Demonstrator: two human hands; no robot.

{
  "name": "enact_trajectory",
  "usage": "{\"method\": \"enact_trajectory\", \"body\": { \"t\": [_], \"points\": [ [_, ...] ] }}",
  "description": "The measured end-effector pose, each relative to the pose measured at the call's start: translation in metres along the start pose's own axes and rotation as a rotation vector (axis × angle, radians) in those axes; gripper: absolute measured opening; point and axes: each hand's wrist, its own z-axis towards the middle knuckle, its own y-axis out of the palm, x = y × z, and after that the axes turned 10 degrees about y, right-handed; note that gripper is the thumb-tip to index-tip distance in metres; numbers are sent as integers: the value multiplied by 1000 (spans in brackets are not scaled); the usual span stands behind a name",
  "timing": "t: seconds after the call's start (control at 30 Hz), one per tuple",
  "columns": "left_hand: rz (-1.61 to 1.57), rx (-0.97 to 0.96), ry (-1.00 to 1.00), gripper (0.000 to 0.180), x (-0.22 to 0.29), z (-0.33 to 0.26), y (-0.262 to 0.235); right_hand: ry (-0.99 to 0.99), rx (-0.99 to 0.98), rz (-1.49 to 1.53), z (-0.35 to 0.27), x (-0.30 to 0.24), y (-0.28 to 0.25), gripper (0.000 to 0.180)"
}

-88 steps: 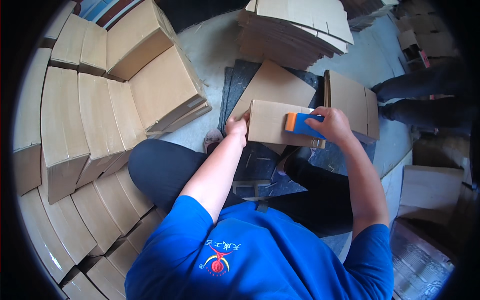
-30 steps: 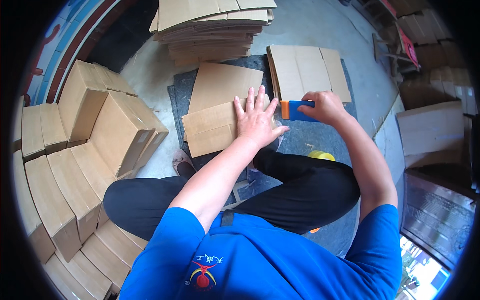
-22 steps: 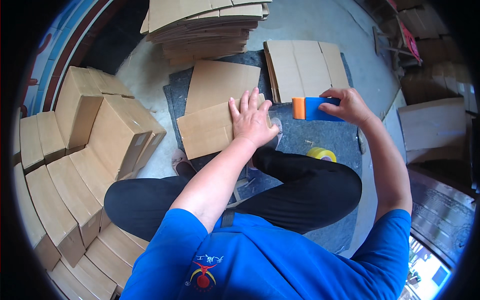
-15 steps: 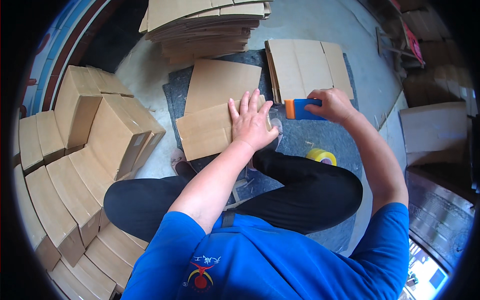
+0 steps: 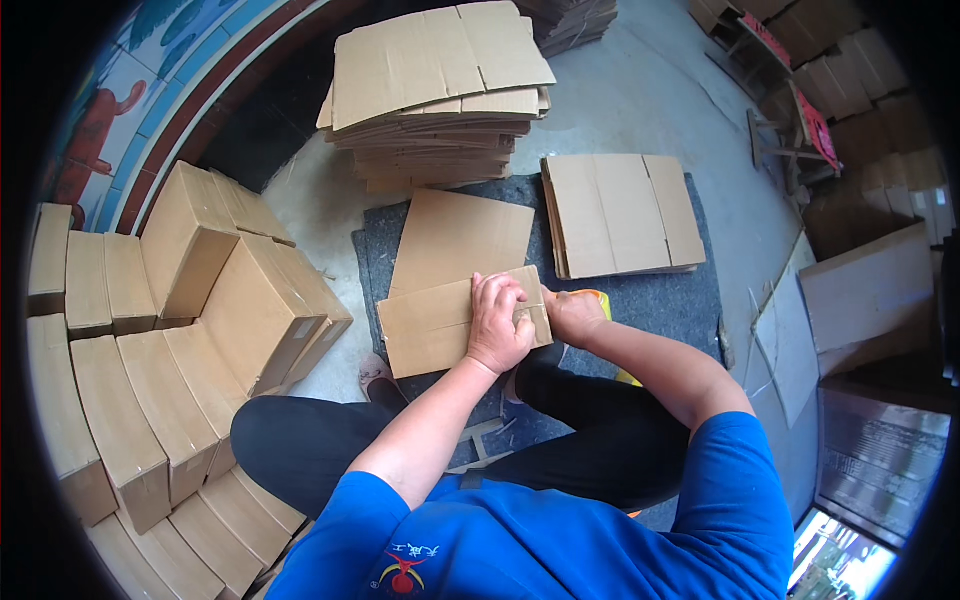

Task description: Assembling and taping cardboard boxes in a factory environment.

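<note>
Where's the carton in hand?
Head view, just left of centre: the carton is under the left hand, right hand at its right end, flat cardboard sheet beyond.

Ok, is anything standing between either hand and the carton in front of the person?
Nothing visible does: the left hand rests on top of the carton, and the right hand is at its right end, contact there unclear.

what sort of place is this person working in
Probably a packing area in a workshop or storeroom: made-up cardboard boxes are stacked on the left, a pile of flattened cartons stands ahead, and the left hand is on a small box.
</note>
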Motion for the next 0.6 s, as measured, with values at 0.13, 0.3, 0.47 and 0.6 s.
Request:
{"method": "enact_trajectory", "body": {
  "t": [0.13,0.3,0.47,0.6],
  "points": [
    [16,79,-1,23,-8,-3,-4,59,-95,-102,-3,-22,-32,57],
    [-62,140,-65,28,-11,-6,-2,-15,65,-404,-34,-38,-53,71],
    [344,-193,-116,59,-4,-16,-28,-15,101,-447,-30,-49,-17,75],
    [677,-317,-347,81,-22,-49,-86,-21,134,-511,-33,-40,-15,77]
  ]
}}
